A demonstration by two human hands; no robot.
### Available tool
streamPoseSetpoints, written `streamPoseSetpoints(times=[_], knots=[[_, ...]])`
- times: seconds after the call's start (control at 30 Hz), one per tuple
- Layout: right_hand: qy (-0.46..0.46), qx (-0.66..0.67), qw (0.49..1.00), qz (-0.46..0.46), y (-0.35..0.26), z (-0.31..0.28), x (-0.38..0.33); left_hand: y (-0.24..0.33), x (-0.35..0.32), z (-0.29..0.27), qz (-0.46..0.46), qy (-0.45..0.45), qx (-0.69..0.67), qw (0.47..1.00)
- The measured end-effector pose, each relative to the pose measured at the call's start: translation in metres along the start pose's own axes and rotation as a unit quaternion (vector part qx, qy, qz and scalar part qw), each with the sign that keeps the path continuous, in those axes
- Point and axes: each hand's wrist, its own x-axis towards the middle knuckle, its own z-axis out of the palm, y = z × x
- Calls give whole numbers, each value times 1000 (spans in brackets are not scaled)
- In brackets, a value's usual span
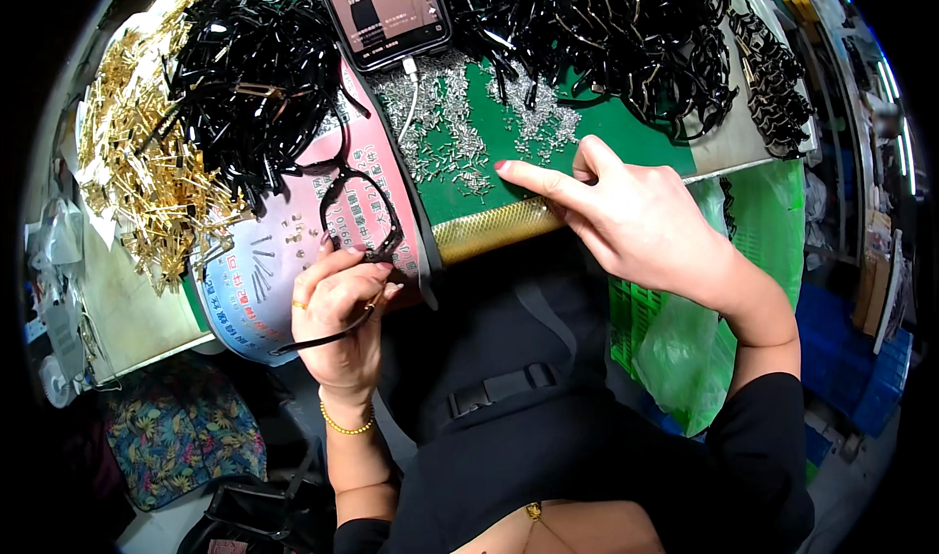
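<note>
My left hand (342, 305) is closed on a black eyeglass frame (393, 212), pinching it near its lower edge. One dark temple arm (318, 342) passes below my fingers toward the left; another reaches up toward the black pile. My right hand (626, 217) is over the front of the bench, index finger stretched out to the left, the other fingers bent. Its fingertip is beside small silver screws (460, 153) scattered on the green mat (479, 200); I see nothing held there. Another patch of silver screws (543, 124) lies farther back.
Gold metal parts (137, 133) and black temple arms (264, 85) are heaped on the left, over a printed pink-and-blue sheet (235, 305). More black eyeglass parts (626, 45) pile up at back right. A phone (381, 11) with a white cable stands mid-bench. Green bags (685, 339) hang at the right.
</note>
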Motion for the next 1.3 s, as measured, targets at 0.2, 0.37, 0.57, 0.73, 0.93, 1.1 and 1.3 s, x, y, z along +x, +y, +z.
streamPoseSetpoints(times=[0.2, 0.37, 0.57, 0.73, 0.93, 1.1, 1.3], knots=[[-9, -9, 1000, -20, -5, -2, 6, -7, 5, 2, -3, 0, -18, 1000], [-11, -17, 999, -34, -5, -2, 11, -10, 4, 0, -3, -4, -13, 1000], [-9, 0, 1000, -29, -3, 0, 11, -10, 3, -2, 4, -27, -12, 1000], [-12, -7, 999, -33, -6, 1, 14, -13, 2, -3, 1, -23, -31, 999], [-65, -78, 995, -24, -13, -6, 15, -11, 2, -1, -25, 11, -88, 996], [-57, -4, 998, -18, -4, -9, 11, -9, 1, -3, -24, 17, -95, 995], [-9, -70, 996, -55, -14, 0, 10, -9, 8, -2, 8, 6, -54, 999]])
